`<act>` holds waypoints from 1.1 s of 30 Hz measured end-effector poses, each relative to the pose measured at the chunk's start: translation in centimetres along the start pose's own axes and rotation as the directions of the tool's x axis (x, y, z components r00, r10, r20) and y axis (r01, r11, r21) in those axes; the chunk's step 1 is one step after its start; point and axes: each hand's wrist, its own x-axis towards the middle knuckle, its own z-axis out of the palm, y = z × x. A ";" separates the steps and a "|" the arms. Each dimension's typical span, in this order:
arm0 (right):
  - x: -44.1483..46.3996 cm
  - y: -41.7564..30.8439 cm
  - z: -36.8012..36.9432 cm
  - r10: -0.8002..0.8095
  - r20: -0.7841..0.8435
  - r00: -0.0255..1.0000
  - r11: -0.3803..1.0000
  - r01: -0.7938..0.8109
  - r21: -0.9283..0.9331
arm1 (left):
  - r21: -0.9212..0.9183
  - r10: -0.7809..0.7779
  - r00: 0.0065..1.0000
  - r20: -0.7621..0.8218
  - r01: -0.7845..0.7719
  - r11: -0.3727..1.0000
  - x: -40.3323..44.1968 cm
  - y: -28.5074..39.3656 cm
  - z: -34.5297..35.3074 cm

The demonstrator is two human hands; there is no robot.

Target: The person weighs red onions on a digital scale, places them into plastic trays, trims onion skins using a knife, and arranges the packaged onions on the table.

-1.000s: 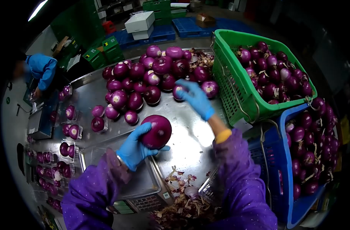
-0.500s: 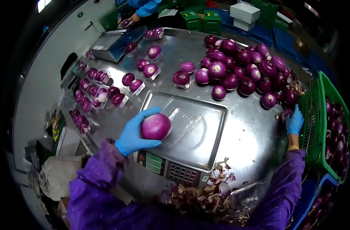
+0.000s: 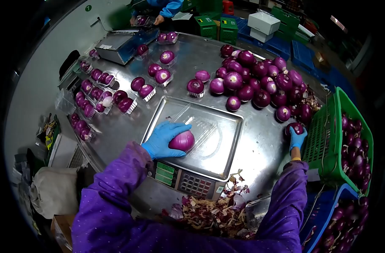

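In a blue glove, my left hand [image 3: 162,140] is wrapped round a large red onion [image 3: 183,142]. It is over the left side of the steel weighing pan [image 3: 231,162], at the near end of a see-through plastic tray [image 3: 203,125]. Whether that onion touches the tray I cannot tell. My right hand [image 3: 298,140], also gloved, grips another red onion [image 3: 292,127] at the right of the steel table, near the pile of onions [image 3: 260,80]. The scale's keypad [image 3: 195,184] faces me below the pan.
Packed onion trays [image 3: 127,103] stand in rows on the left. A green crate [image 3: 316,145] and a blue crate [image 3: 329,211], both with onions, are at the right. Dry skins [image 3: 209,215] lie along the near edge. Across the table a co-worker's hands [image 3: 159,20] hold a tray.
My left hand has brought its onion lower and right, over the tray. My right hand has closed on an onion and moved it left, away from the green crate. The view has shifted slightly.
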 end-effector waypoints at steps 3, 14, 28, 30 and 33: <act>0.4 0.9 0.1 0.077 -0.010 0.997 0.977 -0.074 0.201 | 0.111 0.038 0.999 0.020 -0.040 0.993 0.6 0.5 -0.6; -20.6 -25.8 3.0 -0.569 0.607 0.555 0.799 0.200 0.567 | -0.006 0.075 0.995 -0.068 -0.076 0.997 0.2 0.8 -1.3; -25.5 -26.1 9.5 -0.523 0.809 0.268 0.771 0.554 0.314 | -0.347 -0.170 0.897 -0.409 0.020 0.938 -4.5 -0.8 1.0; -25.2 -25.8 8.3 -0.396 0.828 0.398 0.902 0.340 0.268 | -0.513 -0.307 0.838 -0.452 0.037 0.857 -5.4 -0.6 2.1; -26.3 -26.7 8.6 -0.558 0.721 0.410 0.806 0.474 0.354 | -0.474 -0.345 0.831 -0.436 0.114 0.873 -5.1 0.3 2.9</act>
